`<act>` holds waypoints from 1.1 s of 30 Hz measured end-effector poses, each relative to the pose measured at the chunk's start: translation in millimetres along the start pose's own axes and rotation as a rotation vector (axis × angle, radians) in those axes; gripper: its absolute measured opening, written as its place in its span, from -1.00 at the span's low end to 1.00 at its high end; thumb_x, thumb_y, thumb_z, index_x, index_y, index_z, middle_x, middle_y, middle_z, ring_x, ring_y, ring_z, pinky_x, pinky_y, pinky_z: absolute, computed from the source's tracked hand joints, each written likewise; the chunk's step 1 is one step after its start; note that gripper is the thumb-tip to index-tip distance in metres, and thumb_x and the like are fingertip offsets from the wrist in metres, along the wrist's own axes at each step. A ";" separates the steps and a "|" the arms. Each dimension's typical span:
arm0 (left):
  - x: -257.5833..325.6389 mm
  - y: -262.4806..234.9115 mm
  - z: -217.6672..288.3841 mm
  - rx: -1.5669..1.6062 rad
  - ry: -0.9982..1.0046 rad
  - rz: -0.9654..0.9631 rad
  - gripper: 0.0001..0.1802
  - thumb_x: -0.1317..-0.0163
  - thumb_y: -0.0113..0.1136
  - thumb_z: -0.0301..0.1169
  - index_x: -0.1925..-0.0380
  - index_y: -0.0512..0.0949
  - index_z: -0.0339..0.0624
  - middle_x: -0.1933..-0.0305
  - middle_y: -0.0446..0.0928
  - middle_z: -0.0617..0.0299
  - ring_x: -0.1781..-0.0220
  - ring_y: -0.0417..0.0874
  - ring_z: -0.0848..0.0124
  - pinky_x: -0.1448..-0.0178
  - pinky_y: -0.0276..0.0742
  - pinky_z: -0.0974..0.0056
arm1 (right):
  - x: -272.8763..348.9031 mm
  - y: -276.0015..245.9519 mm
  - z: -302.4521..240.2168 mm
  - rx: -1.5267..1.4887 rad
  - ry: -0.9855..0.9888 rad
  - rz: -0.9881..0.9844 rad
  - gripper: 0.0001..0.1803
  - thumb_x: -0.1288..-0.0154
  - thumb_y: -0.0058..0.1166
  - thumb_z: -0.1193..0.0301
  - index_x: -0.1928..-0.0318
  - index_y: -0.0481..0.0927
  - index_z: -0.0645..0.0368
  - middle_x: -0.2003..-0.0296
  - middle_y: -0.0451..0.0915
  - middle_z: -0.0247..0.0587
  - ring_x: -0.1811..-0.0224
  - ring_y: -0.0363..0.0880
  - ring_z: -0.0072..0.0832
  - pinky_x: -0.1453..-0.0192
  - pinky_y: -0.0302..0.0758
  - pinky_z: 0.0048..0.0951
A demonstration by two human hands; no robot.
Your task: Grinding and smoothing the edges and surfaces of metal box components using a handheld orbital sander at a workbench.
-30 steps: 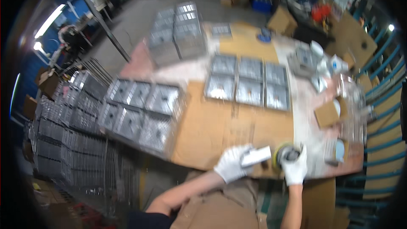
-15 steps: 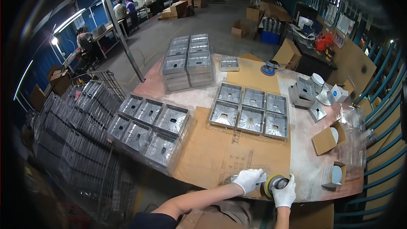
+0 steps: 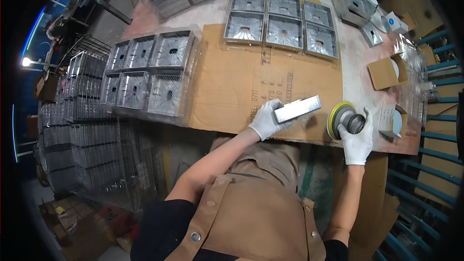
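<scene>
Head view: a flat grey metal piece point(image 3: 297, 108) is gripped on edge by the gloved left hand point(image 3: 265, 120) over the brown cardboard sheet point(image 3: 241, 79) on the tabletop point(image 3: 355, 75), while the gloved right hand point(image 3: 358, 137) is closed over a round sander point(image 3: 344, 120) with a yellow-rimmed pad, just beside the piece at the near edge. Step judged as setup for sanding, so the piece would need to be laid flat and steadied before pad contact. Ribbed, shiny square metal trays point(image 3: 282, 19) are laid in rows beyond, with small cardboard boxes point(image 3: 385, 71) at right.
</scene>
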State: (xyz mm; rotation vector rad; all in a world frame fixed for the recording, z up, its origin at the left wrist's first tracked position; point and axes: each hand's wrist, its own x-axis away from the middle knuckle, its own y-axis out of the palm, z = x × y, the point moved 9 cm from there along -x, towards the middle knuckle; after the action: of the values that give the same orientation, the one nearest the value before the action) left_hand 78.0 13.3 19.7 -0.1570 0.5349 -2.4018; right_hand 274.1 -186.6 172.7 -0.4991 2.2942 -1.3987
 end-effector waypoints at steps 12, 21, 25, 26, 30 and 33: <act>3.6 10.8 -8.5 0.257 0.001 -0.040 -0.57 0.00 0.55 -0.34 0.17 0.53 -0.14 0.18 0.69 0.02 0.07 0.72 0.00 -0.01 0.63 0.08 | 21.3 47.4 -148.8 0.146 -0.490 -0.390 -0.29 -0.14 0.42 0.31 -0.31 0.43 -0.17 0.03 0.50 0.08 0.11 0.68 0.06 0.05 0.66 -0.07; 2.1 12.3 -25.8 0.045 -0.032 -0.019 -0.52 -0.02 0.56 -0.31 0.08 0.56 -0.11 0.12 0.69 0.02 0.01 0.71 0.03 -0.08 0.62 0.12 | 22.8 53.5 -157.5 0.148 -0.543 -0.420 -0.41 -0.17 0.36 0.30 -0.21 0.44 -0.24 0.05 0.47 0.16 0.23 0.67 0.15 0.11 0.67 -0.03; 3.1 9.5 -19.7 0.106 0.004 -0.002 -0.61 -0.04 0.51 -0.34 0.16 0.56 -0.15 0.18 0.69 0.01 0.05 0.71 0.03 -0.05 0.60 0.13 | 17.0 43.1 -128.0 0.152 -0.476 -0.351 -0.40 -0.15 0.40 0.33 -0.20 0.46 -0.19 0.04 0.46 0.16 0.21 0.67 0.16 0.13 0.67 -0.01; 2.3 9.1 -19.0 0.112 0.001 0.003 -0.61 -0.04 0.51 -0.34 0.16 0.56 -0.15 0.18 0.69 0.01 0.05 0.71 0.03 -0.05 0.60 0.13 | 25.9 43.4 -128.8 0.188 -0.461 -0.394 -0.40 -0.16 0.40 0.34 -0.20 0.45 -0.18 0.05 0.45 0.16 0.21 0.67 0.16 0.13 0.67 -0.01; -0.5 7.9 -26.5 0.179 -0.001 -0.003 -0.74 -0.16 0.39 -0.37 0.19 0.57 -0.17 0.19 0.68 0.01 0.09 0.69 0.06 -0.04 0.58 0.16 | 75.8 57.8 -167.3 0.263 -0.531 -0.634 -0.33 -0.12 0.43 0.35 -0.25 0.43 -0.16 0.01 0.45 0.18 0.24 0.68 0.15 0.15 0.68 -0.03; 2.6 10.7 -27.3 0.250 -0.016 -0.023 -0.80 -0.21 0.32 -0.38 0.21 0.57 -0.17 0.20 0.67 -0.01 0.11 0.67 0.05 -0.02 0.57 0.16 | 75.1 60.9 -176.2 0.242 -0.566 -0.630 -0.33 -0.12 0.43 0.37 -0.24 0.42 -0.14 0.05 0.44 0.19 0.30 0.67 0.15 0.20 0.68 -0.05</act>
State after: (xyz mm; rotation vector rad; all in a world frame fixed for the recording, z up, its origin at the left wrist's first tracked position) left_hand 75.5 13.4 -9.7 -0.0734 0.2227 -2.4631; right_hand 114.1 -65.2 179.7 -1.4121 1.5436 -1.5099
